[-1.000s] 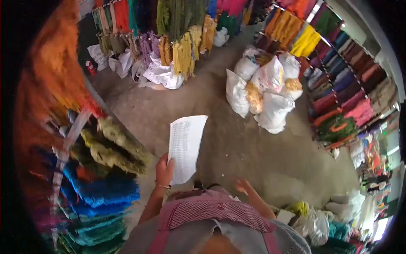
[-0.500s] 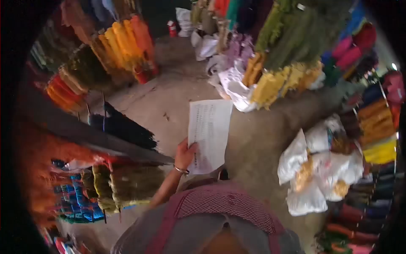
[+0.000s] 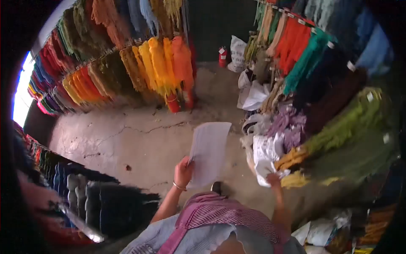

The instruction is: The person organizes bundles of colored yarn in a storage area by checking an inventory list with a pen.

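Observation:
My left hand [image 3: 182, 172] is closed on the edge of a printed paper sheet [image 3: 210, 152], holding it up in front of my body. A bracelet circles that wrist. My right hand [image 3: 274, 179] hangs lower right, in front of a white plastic sack [image 3: 263, 146] and yellow yarn hanks [image 3: 296, 180]. Its fingers are blurred, so I cannot make out their pose or whether they touch anything. Purple yarn [image 3: 289, 126] lies by the sack, with olive-green hanks [image 3: 351, 127] hanging at the right.
Yellow and orange yarn hanks [image 3: 160, 59] hang on racks at the back left. Dark hanks [image 3: 114, 207] hang nearer on the left. A red fire extinguisher [image 3: 222, 57] stands at the back beside a white sack [image 3: 237, 54]. More white bags [image 3: 319, 233] lie lower right.
The view has swung left and shows more of the back racks. My right hand has come into view at the right. My left hand still holds the paper sheet.

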### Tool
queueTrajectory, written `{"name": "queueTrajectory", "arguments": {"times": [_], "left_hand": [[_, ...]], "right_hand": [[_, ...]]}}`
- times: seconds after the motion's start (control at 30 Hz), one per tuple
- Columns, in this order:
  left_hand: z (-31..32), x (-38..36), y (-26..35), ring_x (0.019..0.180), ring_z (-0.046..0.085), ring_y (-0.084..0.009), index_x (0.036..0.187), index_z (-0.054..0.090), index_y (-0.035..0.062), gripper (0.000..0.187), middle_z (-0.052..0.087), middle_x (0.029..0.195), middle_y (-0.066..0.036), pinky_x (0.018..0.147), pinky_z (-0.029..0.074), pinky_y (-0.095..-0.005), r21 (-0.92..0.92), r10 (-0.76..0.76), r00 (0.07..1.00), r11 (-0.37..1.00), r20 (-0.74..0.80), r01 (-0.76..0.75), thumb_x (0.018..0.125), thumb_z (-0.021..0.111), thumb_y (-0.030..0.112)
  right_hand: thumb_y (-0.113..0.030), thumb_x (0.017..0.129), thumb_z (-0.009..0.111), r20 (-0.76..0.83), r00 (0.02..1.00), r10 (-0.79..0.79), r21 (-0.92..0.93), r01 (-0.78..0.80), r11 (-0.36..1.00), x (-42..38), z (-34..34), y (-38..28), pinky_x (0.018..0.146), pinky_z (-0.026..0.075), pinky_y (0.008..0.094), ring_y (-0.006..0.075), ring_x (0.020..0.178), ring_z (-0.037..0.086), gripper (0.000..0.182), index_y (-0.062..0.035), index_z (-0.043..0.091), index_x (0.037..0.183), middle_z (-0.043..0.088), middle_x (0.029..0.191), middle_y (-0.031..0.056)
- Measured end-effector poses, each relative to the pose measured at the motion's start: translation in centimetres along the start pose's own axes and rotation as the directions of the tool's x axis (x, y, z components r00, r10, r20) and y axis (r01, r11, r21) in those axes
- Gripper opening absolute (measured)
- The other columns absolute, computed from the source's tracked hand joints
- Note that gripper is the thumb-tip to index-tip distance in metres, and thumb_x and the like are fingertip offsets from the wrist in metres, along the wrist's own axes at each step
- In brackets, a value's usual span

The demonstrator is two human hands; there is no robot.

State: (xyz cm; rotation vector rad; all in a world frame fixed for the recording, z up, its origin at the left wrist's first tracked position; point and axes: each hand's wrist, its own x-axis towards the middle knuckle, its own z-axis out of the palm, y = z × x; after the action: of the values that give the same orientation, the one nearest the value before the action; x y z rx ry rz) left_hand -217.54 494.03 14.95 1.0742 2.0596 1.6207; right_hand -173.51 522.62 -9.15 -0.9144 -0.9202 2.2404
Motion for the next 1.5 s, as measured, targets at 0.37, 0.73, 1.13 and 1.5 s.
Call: {"name": "queueTrajectory", "arguments": {"times": [0.37,0.73,1.13,1.5], "left_hand": [[10.0,36.2,2.1,0.091,0.065,-0.0375,0.114,0.064,0.0110,0.030,0.067,0.103,-0.014,0.075,0.053,-0.0376,0.307,-0.083,0.989,0.951,0.123,0.041,0.085,0.058,0.005],[15.7,65.7,0.0,0.085,0.067,-0.0371,0.121,0.058,0.0177,0.041,0.068,0.098,-0.017,0.071,0.054,-0.0462,0.471,0.085,0.996,0.877,0.034,-0.091,0.082,0.059,0.005],[15.3,97.1,-10.5,0.082,0.067,-0.0368,0.118,0.061,0.0153,0.035,0.068,0.093,-0.016,0.068,0.053,-0.0443,0.533,-0.072,0.995,0.846,0.070,0.024,0.083,0.062,0.017],[15.9,112.4,-21.5,0.080,0.066,-0.0393,0.124,0.056,0.0154,0.045,0.067,0.091,-0.021,0.068,0.053,-0.0489,0.488,-0.222,0.974,0.855,0.042,0.174,0.080,0.061,0.022]], "right_hand": [[-0.017,0.089,0.053,-0.384,0.906,0.180,-0.851,-0.423,0.312,17.2,4.0,-6.3,0.066,0.050,0.0424,0.0313,0.076,0.062,0.015,-0.0043,0.061,0.086,0.062,0.081,0.0126],[-0.022,0.088,0.053,0.563,0.826,-0.015,-0.734,0.492,-0.469,75.5,8.8,-31.4,0.066,0.050,0.0497,0.0396,0.074,0.061,0.021,-0.0040,0.060,0.080,0.063,0.076,0.0160],[-0.022,0.090,0.066,0.776,0.631,-0.012,-0.564,0.702,0.436,110.0,70.5,-50.6,0.081,0.051,0.0302,0.0151,0.091,0.065,0.032,-0.0035,0.062,0.116,0.069,0.102,0.0074],[-0.022,0.086,0.074,0.872,0.264,0.412,-0.478,0.642,0.599,125.3,94.5,-40.7,0.089,0.049,0.0271,0.0144,0.102,0.063,0.037,-0.0045,0.064,0.117,0.068,0.111,0.0066]]}}
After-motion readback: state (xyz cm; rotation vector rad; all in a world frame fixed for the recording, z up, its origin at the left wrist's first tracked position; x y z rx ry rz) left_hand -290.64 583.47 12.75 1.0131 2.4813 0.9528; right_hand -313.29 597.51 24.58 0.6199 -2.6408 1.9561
